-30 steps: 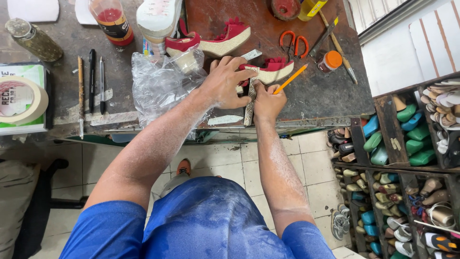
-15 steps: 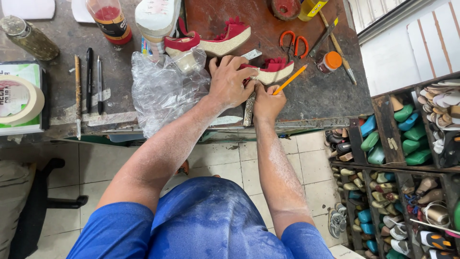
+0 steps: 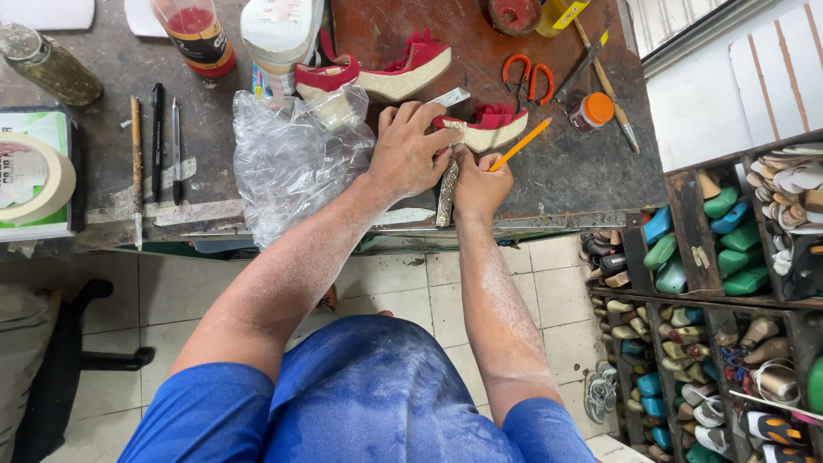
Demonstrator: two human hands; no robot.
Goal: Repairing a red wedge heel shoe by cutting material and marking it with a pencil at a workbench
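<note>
**Both hands close on a patterned strip at the bench edge**

A person in a blue shirt leans over a workbench (image 3: pixel 566 184), both forearms reaching forward and meeting at its near edge. The right hand (image 3: pixel 480 184) is curled shut around an orange pencil (image 3: pixel 520 144), whose tip points up and to the right, away from the body. The left hand (image 3: pixel 410 153) lies flat and fingers-down, its fingertips pressing on the near end of a small red shoe (image 3: pixel 482 129). Between the two hands runs a narrow patterned strip (image 3: pixel 446 193): its long axis goes near to far, its near end hanging at the bench edge, its far end tucked under the left fingers by the shoe. The strip lies just left of the right hand and touching it, so the pencil hand is the nearer of the two to its length; the left hand covers only its far end. Whether the left fingers pinch the strip or merely press it down cannot be told.

Just left of the left hand sits a crumpled clear plastic bag (image 3: pixel 291 159). Farther back stands a second, larger red wedge shoe (image 3: pixel 377 77), and to its right lie orange-handled scissors (image 3: pixel 525 79). At the right, below the bench, shelves (image 3: pixel 686 231) hold coloured shoe lasts.
</note>
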